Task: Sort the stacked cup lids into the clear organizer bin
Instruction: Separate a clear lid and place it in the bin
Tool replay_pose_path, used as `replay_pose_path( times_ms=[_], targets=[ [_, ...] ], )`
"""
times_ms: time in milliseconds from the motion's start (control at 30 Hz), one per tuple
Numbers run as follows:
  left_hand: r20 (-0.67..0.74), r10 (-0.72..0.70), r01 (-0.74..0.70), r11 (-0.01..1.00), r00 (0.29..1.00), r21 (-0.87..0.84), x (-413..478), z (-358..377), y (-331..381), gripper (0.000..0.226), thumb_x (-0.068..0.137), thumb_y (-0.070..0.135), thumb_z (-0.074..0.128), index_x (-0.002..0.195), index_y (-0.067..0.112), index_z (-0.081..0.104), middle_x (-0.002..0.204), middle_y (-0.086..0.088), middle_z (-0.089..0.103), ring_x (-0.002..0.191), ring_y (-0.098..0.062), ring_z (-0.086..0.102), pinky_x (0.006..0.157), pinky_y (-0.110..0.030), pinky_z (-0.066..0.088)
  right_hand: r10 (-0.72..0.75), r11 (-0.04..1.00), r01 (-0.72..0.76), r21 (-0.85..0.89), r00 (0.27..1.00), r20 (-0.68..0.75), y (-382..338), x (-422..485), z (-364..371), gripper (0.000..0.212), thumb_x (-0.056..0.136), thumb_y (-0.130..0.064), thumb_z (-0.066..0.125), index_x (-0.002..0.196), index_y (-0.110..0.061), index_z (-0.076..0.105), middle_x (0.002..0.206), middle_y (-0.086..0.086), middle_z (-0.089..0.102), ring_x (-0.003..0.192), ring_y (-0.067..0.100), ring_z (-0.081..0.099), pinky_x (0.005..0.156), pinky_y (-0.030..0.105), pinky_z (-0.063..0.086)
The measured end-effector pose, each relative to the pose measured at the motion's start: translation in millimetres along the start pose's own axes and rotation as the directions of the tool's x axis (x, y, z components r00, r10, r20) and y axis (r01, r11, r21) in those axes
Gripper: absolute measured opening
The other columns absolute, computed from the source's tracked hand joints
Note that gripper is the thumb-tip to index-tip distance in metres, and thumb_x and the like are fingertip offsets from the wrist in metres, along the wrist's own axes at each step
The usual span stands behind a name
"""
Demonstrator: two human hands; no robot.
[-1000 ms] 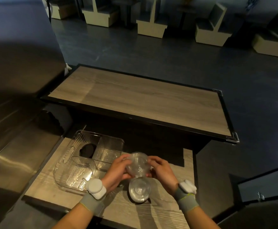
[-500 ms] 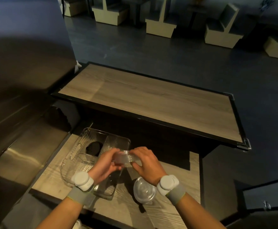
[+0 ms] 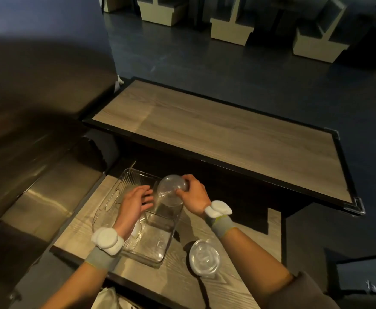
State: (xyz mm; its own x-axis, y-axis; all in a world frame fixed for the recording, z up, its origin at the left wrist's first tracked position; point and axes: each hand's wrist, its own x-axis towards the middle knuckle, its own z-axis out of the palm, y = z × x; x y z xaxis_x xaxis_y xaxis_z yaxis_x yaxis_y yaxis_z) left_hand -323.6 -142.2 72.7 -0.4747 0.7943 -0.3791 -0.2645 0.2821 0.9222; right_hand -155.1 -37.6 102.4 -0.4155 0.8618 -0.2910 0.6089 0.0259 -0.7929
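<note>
Over the bin: right hand (image 3: pixel 193 194) pinches a clear domed lid (image 3: pixel 171 190) by its rim, tilted on edge above the organizer bin (image 3: pixel 106 204), near the divider between its compartments.
Left hand: the left hand (image 3: pixel 135 200) is open, fingers spread, holding nothing; it hovers low over the bin's left compartment, just beside the lid.
Remaining stack: more lids (image 3: pixel 204 260) sit on the table (image 3: pixel 182 284) to the right of the bin, apart from it; how many are nested there cannot be told.
Risk, slip: the lid looks thin and slick, and it is held at one edge only, so I judge it could twist out of the fingers and drop crooked.
Risk, placement: held on its side over the divider, it may straddle two compartments or wedge upright instead of lying flat.
Risk, knock: the right forearm passes close above the stack, so pulling back carelessly could scatter it.
Risk, sight: clear lid against clear bin in dim light makes the edges hard to read.
Look of the lid: transparent, round, dome-shaped, with faint glints.
</note>
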Motion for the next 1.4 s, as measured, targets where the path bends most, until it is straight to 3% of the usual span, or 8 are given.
replay_pose_path(
  times_ms=[133, 467, 867, 967, 1033, 1133, 1267, 1400],
  targets=[
    [-0.025, 0.078, -0.074, 0.99, 0.997, 0.123, 5.9, 2.4, -2.3, 0.021, 0.1, 0.025, 0.048, 0.102, 0.034, 0.067, 0.116, 0.001, 0.069, 0.111, -0.014, 0.065, 0.098, -0.034, 0.051, 0.122, 0.986, -0.116, -0.116, 0.991, 0.049, -2.5, 22.3, 22.4, 0.057, 0.08, -0.035, 0.071, 0.13, -0.018, 0.05, 0.128, 0.014, 0.059, 0.116, 0.033, 0.058, 0.097, 0.036, 0.049],
    [-0.025, 0.026, -0.017, 0.957, 0.999, 0.288, 30.4, 2.7, -26.1, 0.031, 0.08, 0.044, 0.05, 0.102, 0.036, 0.071, 0.117, -0.002, 0.072, 0.114, -0.022, 0.064, 0.106, -0.049, 0.047, 0.205, 0.902, -0.151, -0.404, 0.974, 0.094, -2.6, 42.2, 61.3, 0.052, 0.085, -0.032, 0.066, 0.126, -0.004, 0.054, 0.13, 0.021, 0.058, 0.121, 0.04, 0.056, 0.096, 0.04, 0.049],
    [-0.017, 0.013, -0.007, 0.939, 1.0, 0.344, 30.7, 6.3, -21.2, 0.024, 0.078, 0.048, 0.049, 0.089, 0.044, 0.07, 0.112, 0.0, 0.073, 0.109, -0.02, 0.066, 0.103, -0.049, 0.049, 0.286, 0.876, -0.161, -0.455, 0.932, 0.221, -7.2, 54.9, 66.3, 0.036, 0.093, -0.015, 0.056, 0.122, 0.006, 0.061, 0.127, 0.025, 0.062, 0.119, 0.038, 0.058, 0.096, 0.038, 0.047],
    [-0.012, 0.007, -0.003, 0.94, 1.0, 0.341, 31.8, 7.4, -21.8, 0.022, 0.08, 0.045, 0.049, 0.088, 0.045, 0.069, 0.113, -0.003, 0.073, 0.111, -0.022, 0.065, 0.103, -0.05, 0.049, 0.286, 0.871, -0.162, -0.463, 0.935, 0.21, -4.7, 57.1, 65.9, 0.036, 0.097, -0.02, 0.051, 0.125, 0.001, 0.059, 0.126, 0.016, 0.062, 0.123, 0.031, 0.057, 0.093, 0.025, 0.045],
    [-0.016, 0.007, -0.002, 0.941, 1.0, 0.34, 32.7, 7.0, -22.8, 0.022, 0.079, 0.045, 0.049, 0.086, 0.045, 0.07, 0.112, -0.002, 0.073, 0.11, -0.022, 0.065, 0.103, -0.05, 0.049, 0.277, 0.879, -0.159, -0.45, 0.937, 0.211, -2.0, 59.4, 67.4, 0.037, 0.1, -0.023, 0.046, 0.128, -0.001, 0.056, 0.12, 0.011, 0.061, 0.125, 0.026, 0.055, 0.073, 0.013, 0.037],
    [-0.016, 0.004, 0.002, 0.938, 1.0, 0.346, 33.5, 6.1, -22.6, 0.023, 0.078, 0.048, 0.049, 0.085, 0.046, 0.07, 0.111, 0.0, 0.074, 0.109, -0.02, 0.066, 0.102, -0.048, 0.05, 0.284, 0.878, -0.158, -0.452, 0.932, 0.226, -3.4, 60.0, 66.6, 0.043, 0.099, -0.028, 0.04, 0.13, -0.001, 0.055, 0.127, 0.01, 0.06, 0.126, 0.026, 0.054, 0.081, 0.02, 0.04],
    [-0.013, -0.002, 0.006, 0.943, 1.0, 0.334, 35.7, 8.1, -22.5, 0.023, 0.078, 0.046, 0.051, 0.085, 0.042, 0.072, 0.111, -0.001, 0.074, 0.11, -0.02, 0.066, 0.104, -0.048, 0.048, 0.292, 0.879, -0.158, -0.449, 0.925, 0.245, -8.4, 61.5, 67.1, 0.043, 0.095, -0.021, 0.047, 0.124, 0.009, 0.058, 0.095, 0.012, 0.047, 0.12, 0.035, 0.058, 0.073, 0.027, 0.032],
    [-0.006, -0.014, 0.015, 0.948, 1.0, 0.319, 36.9, 9.4, -25.5, 0.022, 0.078, 0.044, 0.05, 0.085, 0.043, 0.072, 0.114, -0.002, 0.074, 0.112, -0.021, 0.066, 0.106, -0.049, 0.047, 0.282, 0.89, -0.16, -0.427, 0.929, 0.239, -11.1, 63.5, 63.1, 0.036, 0.094, -0.013, 0.054, 0.122, 0.008, 0.06, 0.12, 0.024, 0.064, 0.118, 0.038, 0.059, 0.085, 0.035, 0.044]
  ],
)
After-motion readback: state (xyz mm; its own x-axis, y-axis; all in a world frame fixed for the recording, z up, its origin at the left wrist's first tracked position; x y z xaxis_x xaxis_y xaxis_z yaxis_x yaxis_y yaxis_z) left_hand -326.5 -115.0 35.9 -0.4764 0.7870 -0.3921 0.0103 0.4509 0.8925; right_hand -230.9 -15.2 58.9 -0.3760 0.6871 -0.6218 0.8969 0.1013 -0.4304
